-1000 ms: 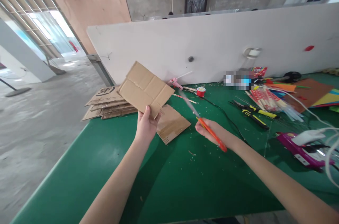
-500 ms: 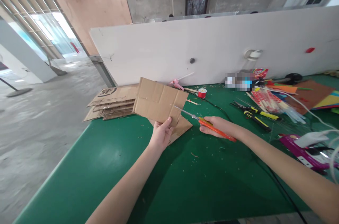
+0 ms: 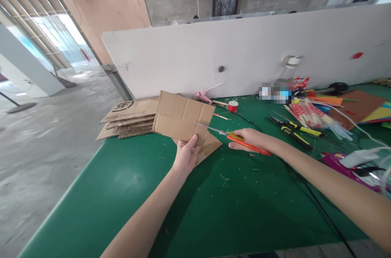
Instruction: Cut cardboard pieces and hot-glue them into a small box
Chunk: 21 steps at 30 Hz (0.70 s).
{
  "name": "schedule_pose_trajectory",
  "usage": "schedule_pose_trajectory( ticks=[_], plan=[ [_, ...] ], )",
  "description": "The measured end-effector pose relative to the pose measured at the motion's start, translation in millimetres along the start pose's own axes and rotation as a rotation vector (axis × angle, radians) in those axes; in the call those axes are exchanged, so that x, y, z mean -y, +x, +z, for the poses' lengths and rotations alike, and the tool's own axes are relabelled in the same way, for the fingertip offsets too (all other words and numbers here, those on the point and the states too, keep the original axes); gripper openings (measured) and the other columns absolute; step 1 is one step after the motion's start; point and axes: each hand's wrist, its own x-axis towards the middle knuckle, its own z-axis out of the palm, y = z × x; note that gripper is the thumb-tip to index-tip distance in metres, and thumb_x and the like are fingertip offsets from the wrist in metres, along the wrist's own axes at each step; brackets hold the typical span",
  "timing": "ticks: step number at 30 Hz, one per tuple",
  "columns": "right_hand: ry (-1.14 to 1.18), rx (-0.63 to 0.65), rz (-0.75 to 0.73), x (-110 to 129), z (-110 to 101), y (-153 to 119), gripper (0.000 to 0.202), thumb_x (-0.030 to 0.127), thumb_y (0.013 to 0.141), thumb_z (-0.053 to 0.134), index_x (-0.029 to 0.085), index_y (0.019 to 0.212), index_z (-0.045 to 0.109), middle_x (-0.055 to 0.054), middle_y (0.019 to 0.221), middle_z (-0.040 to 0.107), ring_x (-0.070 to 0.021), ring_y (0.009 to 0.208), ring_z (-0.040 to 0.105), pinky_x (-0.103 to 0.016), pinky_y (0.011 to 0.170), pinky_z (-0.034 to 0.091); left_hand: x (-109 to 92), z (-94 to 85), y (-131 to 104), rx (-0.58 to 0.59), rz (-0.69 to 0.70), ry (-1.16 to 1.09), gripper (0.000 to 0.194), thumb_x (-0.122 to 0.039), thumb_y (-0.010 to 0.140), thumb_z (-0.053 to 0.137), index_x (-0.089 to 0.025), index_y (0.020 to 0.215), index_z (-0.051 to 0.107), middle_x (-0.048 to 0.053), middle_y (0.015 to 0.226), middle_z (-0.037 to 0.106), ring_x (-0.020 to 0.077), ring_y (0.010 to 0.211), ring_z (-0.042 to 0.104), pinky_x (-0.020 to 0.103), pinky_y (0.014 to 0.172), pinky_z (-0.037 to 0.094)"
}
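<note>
Hands (image 3: pixel 187 155) on creased cardboard (image 3: pixel 179 117), slim-bladed scissors (image 3: pixel 252 148)

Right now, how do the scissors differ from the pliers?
The scissors are held up in the right grip; the pliers lie on the table. The scissors' handles are mostly orange, the pliers' yellow and black. The scissors have long, slim blades; the pliers have shorter jaws. Both are hand tools.

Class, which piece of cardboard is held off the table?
The cardboard sheet gripped by the left hand; the loose sheet and the stack rest on the table.
</note>
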Motion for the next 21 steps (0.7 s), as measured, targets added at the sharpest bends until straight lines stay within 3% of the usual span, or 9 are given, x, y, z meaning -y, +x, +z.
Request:
schedule_pose_trajectory(
  ticks=[5, 11, 21],
  plan=[
    [-0.040, 0.020, 0.017, -2.4, -2.5, -0.9, 0.055, 0.076, 0.073, 0.051, 0.022, 0.080, 0.057, -0.001, 0.063, 0.057, -0.0183, 0.058, 0.053, -0.027, 0.054, 0.032, 2.6, -0.7, -1.5, 0.063, 0.013, 0.024, 0.037, -0.018, 0.067, 0.081, -0.018, 0.099, 0.063, 0.007, 0.099, 0.073, 0.0213, 0.098, 0.068, 0.042, 0.094, 0.051],
    [-0.087, -0.015, -0.007, -5.0, 3.8, 0.2, 0.053, 0.074, 0.078, 0.046, 0.023, 0.075, 0.057, -0.001, 0.058, 0.055, -0.0178, 0.056, 0.052, -0.027, 0.055, 0.032, 4.1, -0.9, -2.6, 0.014, -0.006, 0.047, 0.042, -0.019, 0.067, 0.082, -0.021, 0.103, 0.062, 0.005, 0.097, 0.074, 0.0195, 0.093, 0.069, 0.040, 0.089, 0.053],
    [-0.169, -0.071, 0.023, 1.3, 5.9, -2.3, 0.051, 0.073, 0.078, 0.048, 0.023, 0.067, 0.052, -0.001, 0.056, 0.055, -0.0163, 0.050, 0.051, -0.026, 0.048, 0.029, 0.7, 3.2, -6.0, 0.063, 0.038, 0.037, 0.038, -0.018, 0.068, 0.081, -0.019, 0.101, 0.063, 0.006, 0.101, 0.073, 0.0192, 0.097, 0.068, 0.039, 0.090, 0.054]
  ],
)
